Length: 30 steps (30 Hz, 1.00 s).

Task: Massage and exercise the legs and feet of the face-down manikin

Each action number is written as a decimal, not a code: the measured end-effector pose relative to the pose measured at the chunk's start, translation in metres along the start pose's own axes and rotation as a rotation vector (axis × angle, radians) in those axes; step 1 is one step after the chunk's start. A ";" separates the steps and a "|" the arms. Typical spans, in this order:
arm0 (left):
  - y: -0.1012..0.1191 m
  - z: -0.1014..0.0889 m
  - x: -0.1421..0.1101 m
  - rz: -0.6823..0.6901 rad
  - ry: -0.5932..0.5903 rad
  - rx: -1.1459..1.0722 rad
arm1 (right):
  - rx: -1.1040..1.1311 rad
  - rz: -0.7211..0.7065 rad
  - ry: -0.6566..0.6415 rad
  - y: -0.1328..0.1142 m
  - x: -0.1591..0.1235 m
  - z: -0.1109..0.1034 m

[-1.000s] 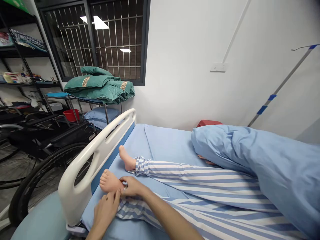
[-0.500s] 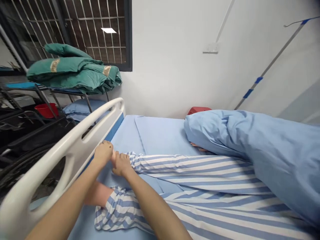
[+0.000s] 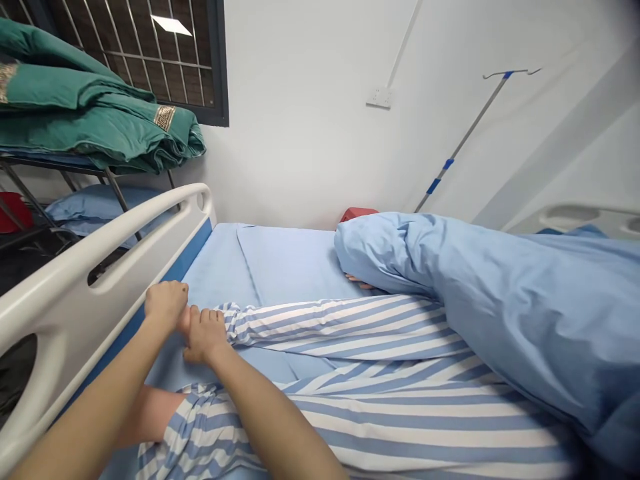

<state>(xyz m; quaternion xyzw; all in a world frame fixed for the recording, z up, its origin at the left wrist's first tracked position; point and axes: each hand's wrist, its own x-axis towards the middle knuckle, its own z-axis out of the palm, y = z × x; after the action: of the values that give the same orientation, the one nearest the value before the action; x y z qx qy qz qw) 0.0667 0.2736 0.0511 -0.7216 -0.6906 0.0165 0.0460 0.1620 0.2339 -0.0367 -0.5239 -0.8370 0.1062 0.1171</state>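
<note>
Two hands around one foot at the end of a bed

Left hand (image 3: 167, 305): fingers curled closed over the toe end of the far foot (image 3: 185, 321), beside the white footboard (image 3: 145, 257). Right hand (image 3: 206, 335): clasped around the ankle end of the same foot, next to the gathered cuff of the striped trousers (image 3: 340, 327). Between the two hands, only a small patch of skin is visible. The foot lies above the light-blue sheet (image 3: 300, 263); whether its heel touches the sheet cannot be told. The near ankle (image 3: 159, 413) passes behind the left forearm, which hides its foot. Right: a blue quilt (image 3: 525, 320) covers the upper part of the trousers, with a few fingers (image 3: 353, 278) showing at its edge. Background: a drip pole (image 3: 465, 137) and folded green bedding (image 3: 100, 120)
</note>
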 end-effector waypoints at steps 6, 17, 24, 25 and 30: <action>0.000 -0.009 -0.030 -0.065 0.120 0.136 | 0.038 -0.013 -0.049 -0.001 -0.004 -0.002; -0.001 -0.030 -0.055 -0.133 0.048 0.173 | 0.051 -0.031 -0.066 -0.003 -0.010 -0.005; 0.011 -0.027 -0.021 -0.163 -0.060 0.221 | 0.084 -0.019 -0.045 -0.001 -0.007 -0.002; 0.012 -0.025 -0.016 -0.163 -0.073 0.228 | 0.089 -0.013 -0.043 0.000 -0.006 -0.002; 0.008 -0.018 0.001 -0.120 -0.111 0.240 | 0.065 -0.012 -0.064 0.002 0.000 -0.003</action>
<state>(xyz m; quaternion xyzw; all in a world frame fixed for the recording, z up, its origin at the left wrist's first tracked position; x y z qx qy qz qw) 0.0767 0.2733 0.0683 -0.6661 -0.7272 0.1362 0.0947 0.1646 0.2350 -0.0344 -0.5111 -0.8395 0.1494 0.1079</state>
